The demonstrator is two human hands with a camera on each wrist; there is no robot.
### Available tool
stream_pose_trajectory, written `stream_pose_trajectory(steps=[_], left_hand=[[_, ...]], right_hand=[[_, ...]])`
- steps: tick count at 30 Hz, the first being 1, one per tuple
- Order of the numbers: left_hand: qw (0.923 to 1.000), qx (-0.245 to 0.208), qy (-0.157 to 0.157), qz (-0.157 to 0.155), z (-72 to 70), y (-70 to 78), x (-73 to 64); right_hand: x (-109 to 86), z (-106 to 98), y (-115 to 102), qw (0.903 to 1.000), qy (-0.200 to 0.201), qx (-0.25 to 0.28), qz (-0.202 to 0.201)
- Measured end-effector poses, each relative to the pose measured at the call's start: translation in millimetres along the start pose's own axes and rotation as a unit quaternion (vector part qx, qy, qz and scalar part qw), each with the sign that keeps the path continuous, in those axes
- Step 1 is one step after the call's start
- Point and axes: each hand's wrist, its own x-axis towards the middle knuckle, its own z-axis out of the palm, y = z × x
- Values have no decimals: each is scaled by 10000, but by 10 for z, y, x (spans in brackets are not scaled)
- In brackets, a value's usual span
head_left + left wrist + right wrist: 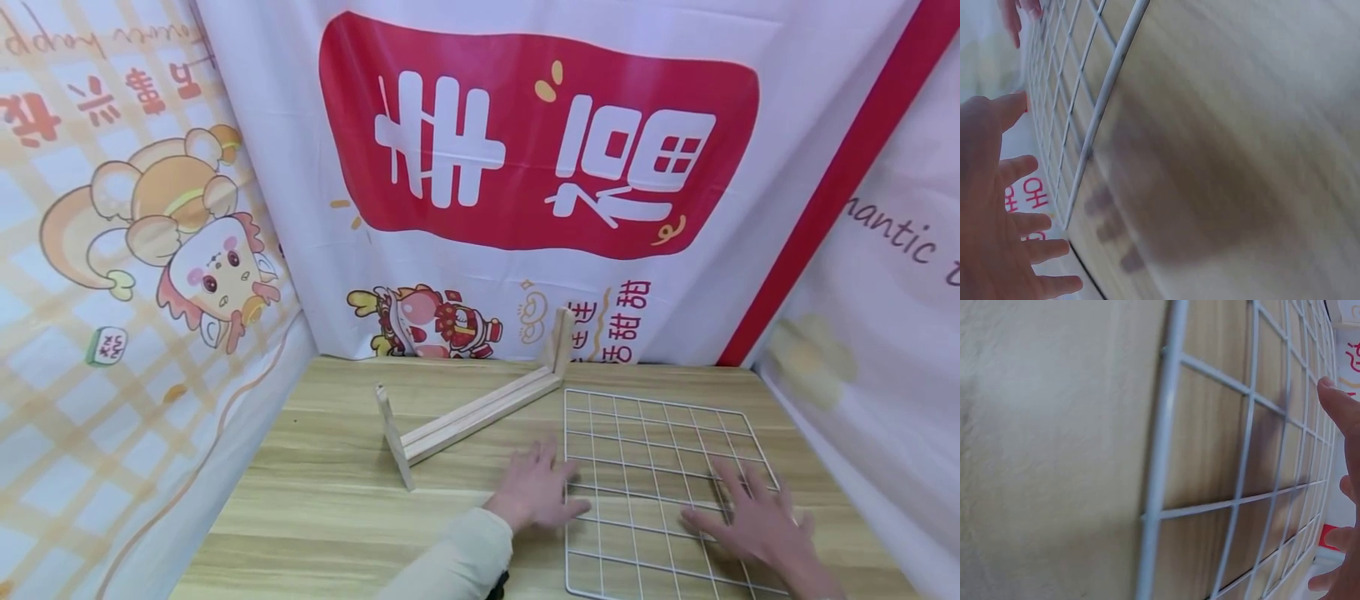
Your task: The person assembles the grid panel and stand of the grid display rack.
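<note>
A white wire grid panel [632, 463] lies flat on the wooden table at the right of the head view. My left hand [534, 490], blurred, hovers by the panel's left edge with fingers spread. In the left wrist view the left hand's fingers [1041, 251] are apart and hold nothing, near the white rim. Over the right part of the panel is my right hand [757, 521], its fingers spread and also blurred. The right wrist view shows the right hand's thumb [1338, 403] extended above the grid, nothing gripped.
A wooden frame [480, 415] with two upright end pieces stands on the table [300, 508], left of the panel. Printed cloth walls [540, 308] rise at the back, left and right edges of the table.
</note>
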Motion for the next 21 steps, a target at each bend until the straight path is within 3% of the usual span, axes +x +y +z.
stream_pose_trajectory(steps=[7, 13, 16, 21], left_hand=[[9979, -530, -246, -264, 137, 109, 36], [9969, -620, -314, -367, 163, 120, 47], [9971, -608, -362, -279, 179, 124, 64], [9969, -647, -374, -241, 224, 93, 98]], right_hand=[[-92, 27, 144, 9983, -513, -22, 261], [-80, 55, 288, 9935, -1020, -12, 508], [-65, 102, 362, 9957, -869, 19, 322], [-17, 177, 368, 9994, -255, -75, -218]])
